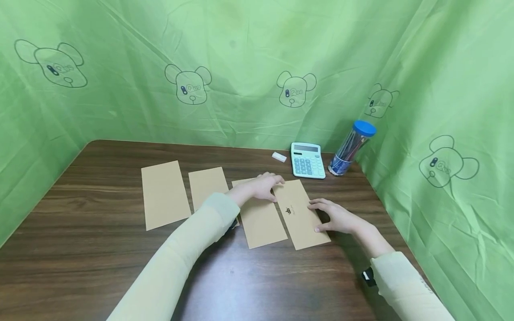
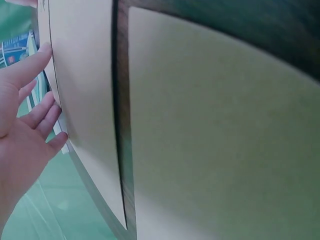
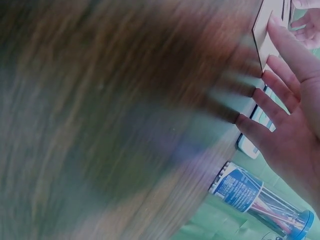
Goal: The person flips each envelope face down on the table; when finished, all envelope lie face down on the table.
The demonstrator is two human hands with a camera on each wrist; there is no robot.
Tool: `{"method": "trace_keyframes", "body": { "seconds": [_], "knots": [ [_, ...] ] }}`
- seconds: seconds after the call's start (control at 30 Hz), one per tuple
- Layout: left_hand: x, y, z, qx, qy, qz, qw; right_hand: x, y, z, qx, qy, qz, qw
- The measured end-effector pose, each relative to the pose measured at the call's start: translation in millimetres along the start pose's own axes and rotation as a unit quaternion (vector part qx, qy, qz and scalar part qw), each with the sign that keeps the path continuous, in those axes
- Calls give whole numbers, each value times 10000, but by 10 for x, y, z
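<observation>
Several flat brown kraft-paper envelopes lie in a row on the table. On the rightmost envelope (image 1: pixel 296 223) there is a small black crown print. My left hand (image 1: pixel 263 186) reaches over the top of the neighbouring envelope (image 1: pixel 263 223), its fingertips by the upper left edge of the crown-printed one. At that same envelope's right edge, my right hand (image 1: pixel 337 216) touches with thumb and fingers spread. The left wrist view shows the left hand (image 2: pixel 25 110) with loosely bent fingers along an envelope's edge. In the right wrist view, the right hand's fingers (image 3: pixel 287 92) are spread out.
Farther left lie another envelope (image 1: pixel 209 185) and a wider brown sheet or envelope (image 1: pixel 165 196). Behind the row are a white eraser-like block (image 1: pixel 279 157), a light blue calculator (image 1: pixel 307 161) and a clear tube of sticks or pens with a blue lid (image 1: pixel 349 149). Green cloth (image 1: pixel 241 120) hangs round the table.
</observation>
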State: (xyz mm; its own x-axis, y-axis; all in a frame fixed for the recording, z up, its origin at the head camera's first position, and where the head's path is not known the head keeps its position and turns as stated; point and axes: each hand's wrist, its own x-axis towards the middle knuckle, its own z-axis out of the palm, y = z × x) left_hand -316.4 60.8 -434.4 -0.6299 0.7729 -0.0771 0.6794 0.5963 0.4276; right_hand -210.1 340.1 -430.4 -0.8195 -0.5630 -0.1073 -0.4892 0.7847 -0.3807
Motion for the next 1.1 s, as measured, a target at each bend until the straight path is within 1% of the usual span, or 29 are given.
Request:
{"method": "trace_keyframes", "body": {
  "seconds": [0.17, 0.27, 0.37, 0.53, 0.67, 0.87, 1.0, 1.1],
  "knots": [
    [37, -10, 13, -45, -79, -65, 9999, -10, 28, -3, -2, 23, -75, 10000],
    [59, -6, 11, -107, -29, -27, 9999, -10, 48, 0, -6, 26, -97, 9999],
    [68, -6, 2, -187, 91, 70, 9998, -2, 61, -1, 43, -15, -72, 10000],
    [70, -16, -3, -328, 410, 251, 9983, 5, 56, -7, 66, -73, -49, 9999],
    [78, -37, 21, -360, 682, 445, 9960, 0, 57, -12, 104, -90, -55, 9999],
    [80, -67, 43, -367, 895, 629, 9933, -11, 54, -32, 163, -143, -36, 9998],
    [51, -80, 28, -531, 1011, 664, 9912, -13, 2, -80, 282, -46, -77, 9996],
    [20, -84, 12, -695, 1090, 679, 9893, -5, -66, -128, 227, 167, -281, 9992]
  ]
}}
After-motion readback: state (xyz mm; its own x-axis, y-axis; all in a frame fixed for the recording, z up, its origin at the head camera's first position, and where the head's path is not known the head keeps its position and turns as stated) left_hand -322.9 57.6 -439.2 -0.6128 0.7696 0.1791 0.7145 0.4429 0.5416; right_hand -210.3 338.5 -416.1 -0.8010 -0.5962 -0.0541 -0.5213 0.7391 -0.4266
